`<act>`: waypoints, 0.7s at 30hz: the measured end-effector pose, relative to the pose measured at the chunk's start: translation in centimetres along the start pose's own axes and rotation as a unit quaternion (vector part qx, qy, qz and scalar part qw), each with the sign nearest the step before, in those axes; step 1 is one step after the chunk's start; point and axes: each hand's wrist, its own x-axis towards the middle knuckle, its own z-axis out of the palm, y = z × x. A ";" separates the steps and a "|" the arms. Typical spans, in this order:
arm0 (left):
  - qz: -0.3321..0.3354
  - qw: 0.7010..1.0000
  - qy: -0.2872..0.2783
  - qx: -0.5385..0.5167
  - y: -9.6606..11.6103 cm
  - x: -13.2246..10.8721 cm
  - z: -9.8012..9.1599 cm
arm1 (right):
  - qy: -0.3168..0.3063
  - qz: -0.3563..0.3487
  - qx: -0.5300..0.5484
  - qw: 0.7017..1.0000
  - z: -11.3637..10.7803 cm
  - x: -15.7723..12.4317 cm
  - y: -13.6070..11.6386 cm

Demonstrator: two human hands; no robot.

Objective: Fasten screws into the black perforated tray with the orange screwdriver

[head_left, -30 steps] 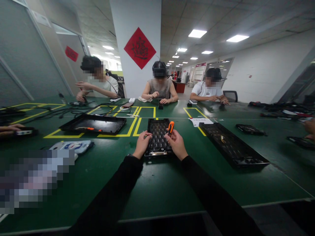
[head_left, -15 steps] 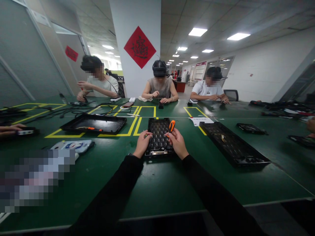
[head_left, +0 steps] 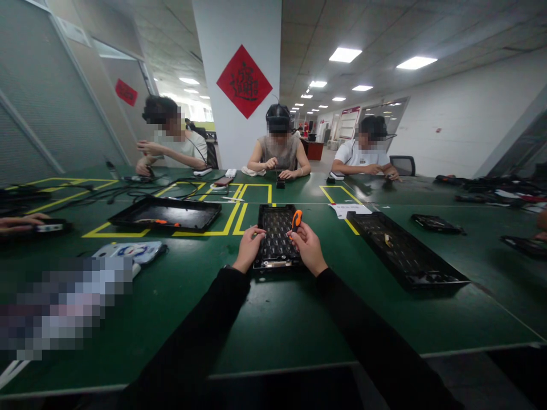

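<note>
A black keyboard frame lies lengthwise on the green table straight ahead of me. My left hand rests closed against its left edge, thumb and fingers pressing the frame. My right hand sits over the right edge, fingers wrapped round an orange-handled screwdriver that stands nearly upright with its tip down on the frame. Both my sleeves are black.
A second black keyboard frame lies to the right, a shallow black tray to the left inside yellow floor tape. A white-blue pack sits at near left. Three people work at the far side; another person's hand shows at far left.
The screwdriver's handle tilted right and has come back near upright. My hands have stayed on the frame; the view has shifted slightly.
</note>
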 end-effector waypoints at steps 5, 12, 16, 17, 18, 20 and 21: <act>0.003 1.000 -0.001 0.005 0.0 -0.1 0.0 | 0.012 -0.004 0.009 1.000 0.0 0.0 -0.2; -0.001 1.000 -0.001 0.008 -0.3 0.1 0.0 | 0.023 -0.016 0.008 1.000 0.0 0.0 0.1; -0.003 1.000 -0.001 0.006 -0.2 0.0 0.0 | 0.045 -0.025 0.006 0.999 -0.1 0.0 0.3; -0.001 1.000 -0.002 0.005 -0.1 0.0 -0.1 | 0.045 -0.026 0.004 0.999 -0.1 0.0 0.3; 0.001 1.000 -0.002 0.005 -0.1 0.0 -0.1 | 0.046 -0.028 0.002 0.999 -0.1 0.0 0.3; 0.001 1.000 -0.001 0.003 0.0 -0.1 -0.1 | 0.045 -0.028 -0.001 0.999 -0.1 0.0 0.2; -0.001 1.000 -0.001 0.003 0.1 -0.1 -0.1 | 0.045 -0.027 -0.002 0.999 -0.1 -0.1 0.2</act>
